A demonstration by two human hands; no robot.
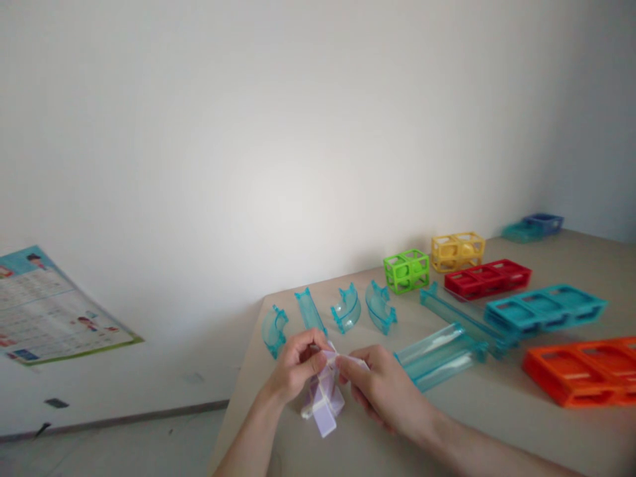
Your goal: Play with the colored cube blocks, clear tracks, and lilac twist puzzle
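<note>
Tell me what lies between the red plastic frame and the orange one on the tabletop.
In the head view, a turquoise plastic frame lies between the red frame and the orange frame.

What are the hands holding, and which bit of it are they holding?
The left hand and right hand both hold a lilac-and-white blocky toy, pinching it near its upper end in the picture, with thumb and fingers.
</note>
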